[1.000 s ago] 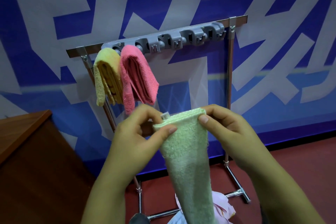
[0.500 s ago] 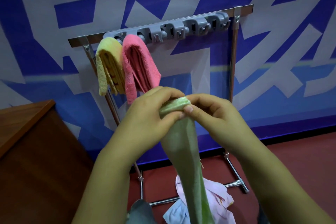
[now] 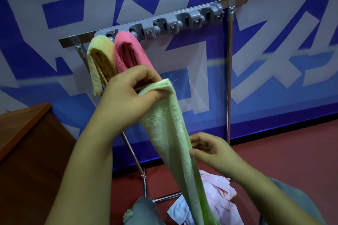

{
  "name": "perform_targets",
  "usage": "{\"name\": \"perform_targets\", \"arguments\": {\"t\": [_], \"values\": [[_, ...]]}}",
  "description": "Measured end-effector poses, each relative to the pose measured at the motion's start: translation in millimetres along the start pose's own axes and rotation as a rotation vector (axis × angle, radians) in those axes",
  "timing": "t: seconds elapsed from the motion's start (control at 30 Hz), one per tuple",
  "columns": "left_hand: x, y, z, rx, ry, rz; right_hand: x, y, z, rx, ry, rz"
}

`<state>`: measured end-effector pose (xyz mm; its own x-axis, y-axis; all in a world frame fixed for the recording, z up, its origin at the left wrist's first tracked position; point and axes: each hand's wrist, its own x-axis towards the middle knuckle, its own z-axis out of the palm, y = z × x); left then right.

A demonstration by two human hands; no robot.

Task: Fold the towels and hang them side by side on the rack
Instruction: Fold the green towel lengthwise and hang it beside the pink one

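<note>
A long light green towel (image 3: 170, 133) hangs down in front of me, folded narrow. My left hand (image 3: 131, 89) pinches its top end between thumb and fingers. My right hand (image 3: 210, 149) is lower, with its fingers lightly curled against the towel's right edge. Behind stands a metal rack (image 3: 229, 71) with a grey hook bar (image 3: 182, 23) across its top. A folded yellow towel (image 3: 99, 56) and a folded pink towel (image 3: 128, 51) hang side by side at the bar's left end.
A pale pink and white cloth (image 3: 219, 199) lies on the red floor at the rack's foot. A brown wooden cabinet (image 3: 27, 142) stands at the left. A blue and white patterned wall (image 3: 274, 60) is behind the rack. The hooks to the right of the pink towel are bare.
My right hand has left the towel's top end and dropped to its middle. My left hand alone keeps the top end, raised slightly toward the rack.
</note>
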<state>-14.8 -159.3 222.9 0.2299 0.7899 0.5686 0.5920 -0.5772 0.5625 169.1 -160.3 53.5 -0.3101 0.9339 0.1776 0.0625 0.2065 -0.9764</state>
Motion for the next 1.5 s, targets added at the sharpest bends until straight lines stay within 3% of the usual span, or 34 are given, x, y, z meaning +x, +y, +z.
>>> {"name": "perform_targets", "arguments": {"t": [0.3, 0.53, 1.0, 1.5], "values": [[-1, 1, -5, 0.030, 0.016, -0.015, 3, 5, 8, -0.185, 0.052, -0.057], [0, -3, -10, 0.030, 0.018, -0.002, 2, 3, 8, -0.109, 0.116, -0.058], [-1, -4, -18, 0.054, 0.055, -0.037, 2, 0, 7, -0.224, 0.205, -0.112], [0, 1, -17, 0.060, 0.064, -0.067, 1, 21, 13, -0.408, 0.214, -0.410]]}}
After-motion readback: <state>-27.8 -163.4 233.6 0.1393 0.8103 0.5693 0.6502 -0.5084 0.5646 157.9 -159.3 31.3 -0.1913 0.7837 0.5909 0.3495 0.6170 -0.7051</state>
